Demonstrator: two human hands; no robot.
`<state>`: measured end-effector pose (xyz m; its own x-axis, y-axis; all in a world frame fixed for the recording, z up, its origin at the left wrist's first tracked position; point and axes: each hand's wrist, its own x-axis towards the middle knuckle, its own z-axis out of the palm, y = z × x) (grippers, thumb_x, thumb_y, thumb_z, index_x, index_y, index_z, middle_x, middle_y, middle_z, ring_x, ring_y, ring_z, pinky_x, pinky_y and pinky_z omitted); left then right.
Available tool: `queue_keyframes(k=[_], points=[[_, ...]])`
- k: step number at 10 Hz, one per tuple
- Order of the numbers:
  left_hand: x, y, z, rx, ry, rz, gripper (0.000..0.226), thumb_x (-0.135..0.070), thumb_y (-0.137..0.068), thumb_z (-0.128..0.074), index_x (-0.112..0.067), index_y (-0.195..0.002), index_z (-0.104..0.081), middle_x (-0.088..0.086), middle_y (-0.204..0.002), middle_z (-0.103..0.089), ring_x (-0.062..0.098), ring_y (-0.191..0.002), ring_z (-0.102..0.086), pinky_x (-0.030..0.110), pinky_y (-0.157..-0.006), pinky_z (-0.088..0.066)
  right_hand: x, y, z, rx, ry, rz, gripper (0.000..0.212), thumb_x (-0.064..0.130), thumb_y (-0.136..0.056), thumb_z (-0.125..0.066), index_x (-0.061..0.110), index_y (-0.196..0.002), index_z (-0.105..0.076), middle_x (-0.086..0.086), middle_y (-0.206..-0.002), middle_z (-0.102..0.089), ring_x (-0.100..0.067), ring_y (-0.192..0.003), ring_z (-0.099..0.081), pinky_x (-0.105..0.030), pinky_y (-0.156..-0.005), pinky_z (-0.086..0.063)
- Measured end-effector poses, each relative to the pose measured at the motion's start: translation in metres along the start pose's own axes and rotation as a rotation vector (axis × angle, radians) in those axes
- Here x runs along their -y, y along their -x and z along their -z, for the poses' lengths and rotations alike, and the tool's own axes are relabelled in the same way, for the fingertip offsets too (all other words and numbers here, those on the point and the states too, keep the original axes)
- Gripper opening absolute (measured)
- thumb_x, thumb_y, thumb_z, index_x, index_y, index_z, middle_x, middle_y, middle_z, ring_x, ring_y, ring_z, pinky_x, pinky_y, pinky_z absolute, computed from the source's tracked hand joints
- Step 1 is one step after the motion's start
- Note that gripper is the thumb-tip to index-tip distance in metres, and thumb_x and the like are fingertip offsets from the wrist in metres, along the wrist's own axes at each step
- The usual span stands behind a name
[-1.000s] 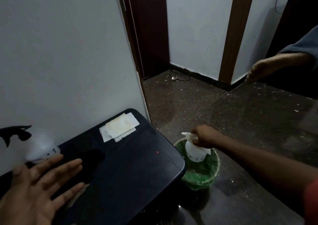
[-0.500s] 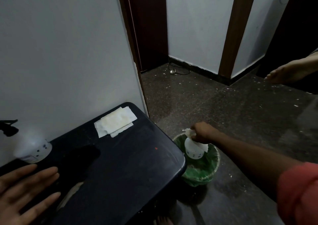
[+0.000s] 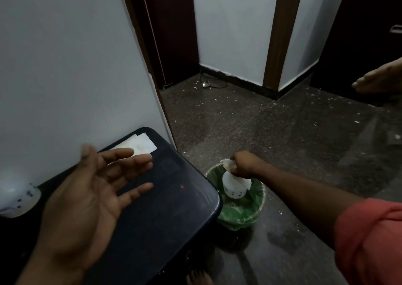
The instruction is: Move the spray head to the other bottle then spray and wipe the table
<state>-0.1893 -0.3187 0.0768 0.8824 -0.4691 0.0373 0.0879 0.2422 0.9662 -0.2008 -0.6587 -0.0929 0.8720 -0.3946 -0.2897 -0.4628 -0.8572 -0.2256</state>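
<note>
1. Head view, the room: dim grey walls meet a speckled dark floor (image 3: 272, 136), with a dark doorway at twelve o'clock; a black table (image 3: 165, 199) fills the lower left against the wall.
2. Head view, right hand (image 3: 244, 162): at three o'clock from the table, it is closed around the neck of a white bottle (image 3: 235, 186) together with a crumpled tissue (image 3: 227, 164). It holds both right over a green-lined bin (image 3: 241, 213), probably so they drop straight in; that is a judgement.
3. Head view, left hand (image 3: 91, 193): palm up, fingers spread wide, holding nothing, raised above the tabletop. It seems merely out of the way.
4. Head view, second bottle (image 3: 16, 199): stands at nine o'clock on the table beside the wall, cropped by the frame edge. The spray head is not in view here, so I cannot tell whether it sits on this bottle.
5. Head view, folded wipes (image 3: 139, 146): stacked at the table's far corner, about eleven o'clock, likely kept within reach for wiping.
6. Counts: two white bottles, one bin, one wipe stack, one crumpled tissue. A bare foot (image 3: 378, 80) of someone else shows at two o'clock.
</note>
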Motion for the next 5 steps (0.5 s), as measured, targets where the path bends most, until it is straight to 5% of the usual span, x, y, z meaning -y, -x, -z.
queue_keyframes(k=[3,5], points=[[0.03,-0.021,-0.067,0.064,-0.068,0.1,0.045,-0.053,-0.082,-0.05,-0.014,-0.095,-0.068,0.016,-0.104,-0.076,0.026,-0.102,-0.072,0.047,-0.079,-0.054,-0.011,-0.003,0.009,-0.021,-0.005,0.026,0.054,0.038,-0.086,-0.06,0.015,-0.134,-0.053,-0.015,-0.122,-0.065,-0.032,-0.106,-0.063,-0.037,-0.084,-0.052],[0.038,-0.023,-0.077,0.026,-0.065,0.154,0.049,-0.054,-0.082,-0.05,-0.011,-0.101,-0.067,0.017,-0.105,-0.075,0.026,-0.102,-0.072,0.049,-0.082,-0.055,-0.027,-0.012,0.007,-0.054,0.097,-0.004,0.083,0.064,-0.077,-0.061,0.018,-0.142,-0.038,-0.014,-0.135,-0.057,-0.034,-0.118,-0.057,-0.042,-0.092,-0.048]])
